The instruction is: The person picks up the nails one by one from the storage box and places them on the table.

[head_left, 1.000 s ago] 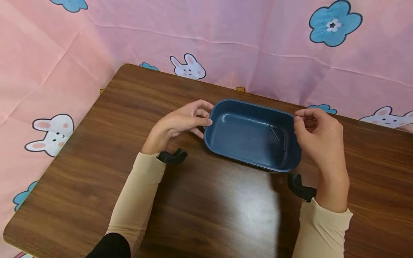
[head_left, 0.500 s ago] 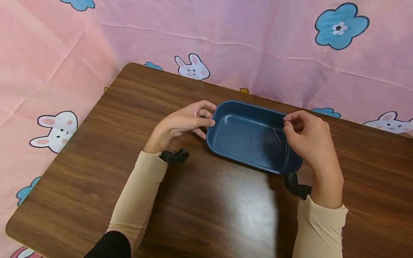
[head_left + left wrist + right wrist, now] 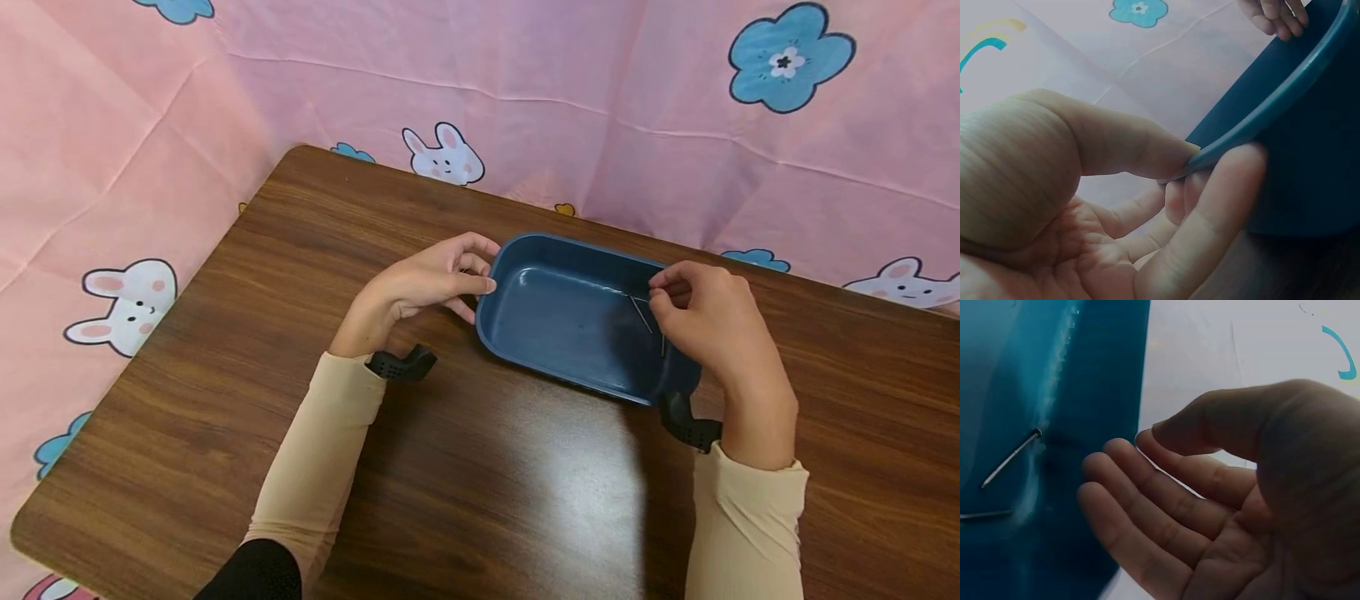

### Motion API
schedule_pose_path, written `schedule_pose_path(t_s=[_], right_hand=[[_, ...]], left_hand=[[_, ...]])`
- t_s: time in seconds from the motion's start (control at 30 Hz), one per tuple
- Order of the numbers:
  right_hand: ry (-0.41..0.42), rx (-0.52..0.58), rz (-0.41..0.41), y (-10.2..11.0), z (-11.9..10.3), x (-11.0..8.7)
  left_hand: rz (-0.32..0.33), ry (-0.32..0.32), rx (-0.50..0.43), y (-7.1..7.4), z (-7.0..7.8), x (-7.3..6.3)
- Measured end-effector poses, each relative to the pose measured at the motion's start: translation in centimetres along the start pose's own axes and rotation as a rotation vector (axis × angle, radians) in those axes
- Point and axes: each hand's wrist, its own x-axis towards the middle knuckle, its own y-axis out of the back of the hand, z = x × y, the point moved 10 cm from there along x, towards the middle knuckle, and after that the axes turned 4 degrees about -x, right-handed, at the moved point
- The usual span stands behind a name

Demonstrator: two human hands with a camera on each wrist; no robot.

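Note:
A blue rectangular plastic bin (image 3: 577,325) rests on the wooden table. My left hand (image 3: 435,279) pinches its left rim between thumb and fingers; the left wrist view shows the thumb tip against the edge of the bin wall (image 3: 1310,169). Over the bin's right end hovers my right hand (image 3: 705,312), fingers loosely bent and thumb tip close to the index fingertip. Nothing shows between them in the right wrist view. Two thin metal nails lie on the bin floor below that hand: one nail (image 3: 1010,459) with a visible head, another nail (image 3: 985,516) partly cut off.
The brown wooden table (image 3: 225,375) extends around the bin. Behind it and to the left hangs a pink cloth (image 3: 525,50) printed with rabbits and blue flowers. Black wrist mounts (image 3: 402,364) project from both sleeves.
My right hand has moved left from the bin's right rim to above its inside, partly covering one nail. The left hand stays on the rim.

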Motion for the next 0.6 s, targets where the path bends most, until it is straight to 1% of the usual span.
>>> schedule_pose_path(t_s=[0.17, 0.37, 0.53, 0.6], right_hand=[[0.005, -0.015, -0.052, -0.8, -0.4, 0.4], [-0.006, -0.049, -0.072, -1.3, -0.4, 0.7], [-0.013, -0.097, -0.153, -2.1, -0.2, 1.1], [-0.008, -0.110, -0.168, -2.2, -0.2, 1.2]], left_hand=[[-0.004, 0.001, 0.007, 0.0, -0.1, 0.0], [-0.004, 0.002, 0.007, 0.0, 0.0, 0.3], [-0.005, 0.000, 0.002, 0.1, 0.1, 0.2], [-0.012, -0.001, -0.001, 0.0, 0.1, 0.2]])
